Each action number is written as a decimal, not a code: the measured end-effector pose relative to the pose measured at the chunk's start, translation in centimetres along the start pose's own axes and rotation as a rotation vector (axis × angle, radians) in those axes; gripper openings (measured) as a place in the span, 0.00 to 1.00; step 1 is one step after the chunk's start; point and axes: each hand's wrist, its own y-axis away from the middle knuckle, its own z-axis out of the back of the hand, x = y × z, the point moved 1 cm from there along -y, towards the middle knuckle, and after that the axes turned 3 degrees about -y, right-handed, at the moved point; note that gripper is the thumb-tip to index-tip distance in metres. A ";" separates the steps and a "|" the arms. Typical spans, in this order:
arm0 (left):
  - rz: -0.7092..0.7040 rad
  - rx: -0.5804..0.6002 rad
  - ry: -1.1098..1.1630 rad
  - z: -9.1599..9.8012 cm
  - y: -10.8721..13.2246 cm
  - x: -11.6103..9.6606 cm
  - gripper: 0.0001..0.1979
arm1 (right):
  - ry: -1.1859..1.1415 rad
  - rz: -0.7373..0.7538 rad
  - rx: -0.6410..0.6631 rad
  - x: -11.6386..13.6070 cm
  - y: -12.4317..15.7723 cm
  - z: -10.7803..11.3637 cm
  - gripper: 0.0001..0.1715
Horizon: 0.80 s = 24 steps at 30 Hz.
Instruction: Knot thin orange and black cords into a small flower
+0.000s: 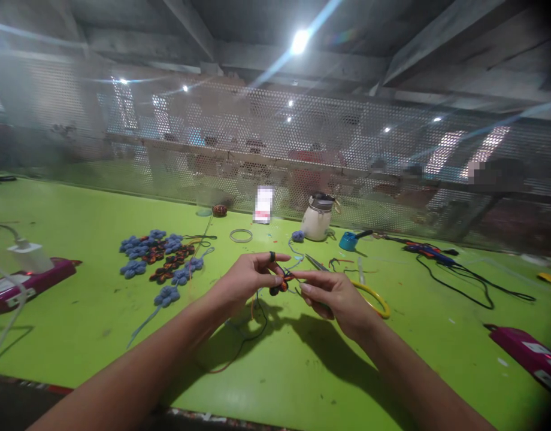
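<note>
My left hand pinches a small black-and-orange crocheted flower between thumb and forefinger, above the green table. A black ring or band sits on one of its fingers. Close beside it, my right hand has thumb and forefinger pressed together on the yarn at the flower's edge; the exact grip is too small to make out. Loose yarn hangs from the flower to the tabletop. Scissors with yellow handles lie behind my right hand, partly covered by it. Blue and black-orange crocheted flowers lie in a group at the left.
A pale jar, a blue pot, a phone and a ring stand or lie farther back. Power strips are at both sides. A corded blue tool lies right. A perforated screen borders the table.
</note>
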 end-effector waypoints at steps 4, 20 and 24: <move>-0.024 -0.012 -0.054 -0.2 0.1 0.0 0.22 | 0.021 -0.008 0.026 0.2 0.0 0.1 0.22; -0.214 -0.232 -0.080 -1.8 0.5 0.5 0.19 | -0.276 0.087 -0.160 -1.3 0.0 -2.8 0.15; -0.071 -0.114 0.272 -1.6 0.8 0.0 0.20 | -0.240 0.179 -0.100 -0.6 0.2 -2.2 0.14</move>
